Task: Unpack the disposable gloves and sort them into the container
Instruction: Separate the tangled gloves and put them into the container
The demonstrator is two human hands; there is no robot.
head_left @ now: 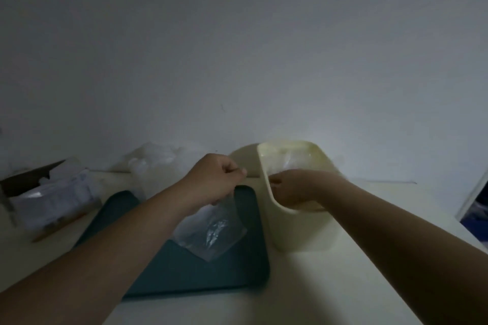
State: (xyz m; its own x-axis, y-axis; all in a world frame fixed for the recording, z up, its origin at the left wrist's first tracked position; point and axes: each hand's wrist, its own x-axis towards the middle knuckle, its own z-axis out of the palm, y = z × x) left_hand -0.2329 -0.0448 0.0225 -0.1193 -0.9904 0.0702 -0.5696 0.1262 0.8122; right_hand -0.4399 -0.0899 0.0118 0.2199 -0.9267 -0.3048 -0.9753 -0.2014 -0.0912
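Observation:
My left hand (214, 178) is raised above the teal mat (206, 274) with fingers curled, pinching the top of a clear plastic packet (211, 232) that hangs down from it. My right hand (293, 187) reaches into the cream container (295, 229) through its cut-out front. Its fingers curl on something clear inside; what they hold is hard to make out. Clear plastic gloves (289, 161) show inside the container at the back.
An open cardboard box (50, 192) with packets lies at the far left. A heap of clear plastic (153, 158) sits against the wall behind the mat. The white table (330, 293) ends at the right, near a dark gap (478, 208).

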